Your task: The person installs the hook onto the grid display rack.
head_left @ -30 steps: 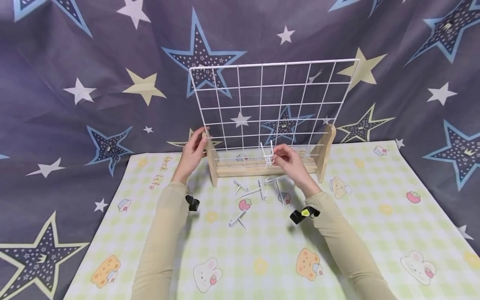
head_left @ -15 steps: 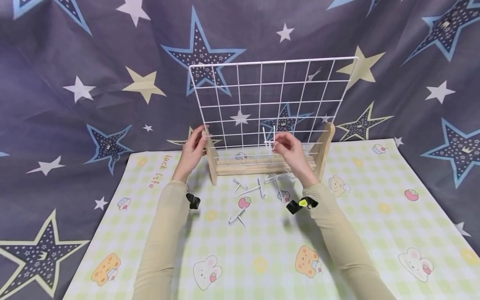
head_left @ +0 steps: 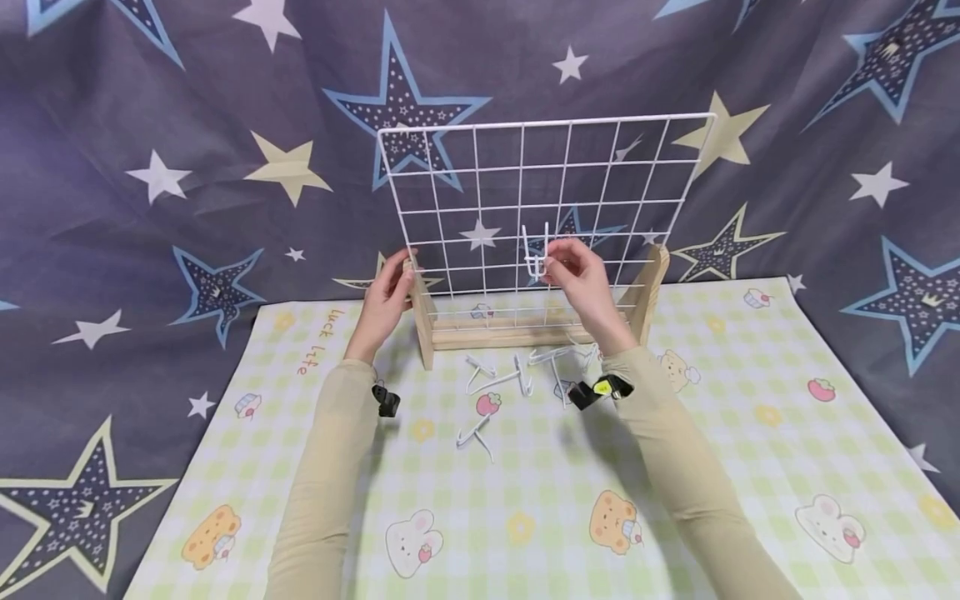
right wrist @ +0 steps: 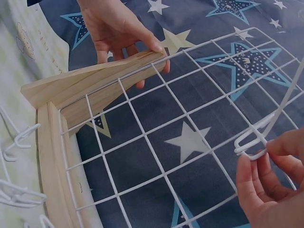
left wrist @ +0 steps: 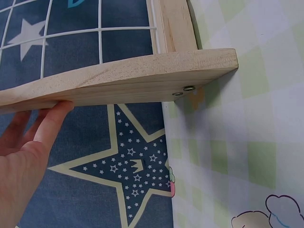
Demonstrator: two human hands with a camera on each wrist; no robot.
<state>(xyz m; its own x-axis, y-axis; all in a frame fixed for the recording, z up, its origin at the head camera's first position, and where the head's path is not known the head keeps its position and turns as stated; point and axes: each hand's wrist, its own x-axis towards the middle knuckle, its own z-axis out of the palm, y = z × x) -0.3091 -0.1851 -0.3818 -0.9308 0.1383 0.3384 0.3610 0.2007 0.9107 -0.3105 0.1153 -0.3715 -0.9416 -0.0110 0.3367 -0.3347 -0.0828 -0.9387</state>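
A white wire grid panel (head_left: 546, 124) stands upright in a wooden base (head_left: 495, 337) with a wooden end piece on each side. My left hand (head_left: 384, 304) grips the upper part of the left end piece (left wrist: 142, 71); its thumb lies along the top edge in the right wrist view. Between thumb and fingers, my right hand (head_left: 583, 279) pinches a white wire hook (right wrist: 251, 142) by its bent lower end. Two prongs of this hook point up, overlapping the grid's lower middle squares.
Several more white wire hooks (head_left: 522, 377) lie on the checked tablecloth (head_left: 525, 467) in front of the base, with one hook (head_left: 476, 435) nearer the front. A dark star-patterned curtain (head_left: 247, 92) hangs close behind the grid.
My right hand has risen with the hook from near the wooden base to a higher row of the grid. The left hand keeps its place on the end piece.
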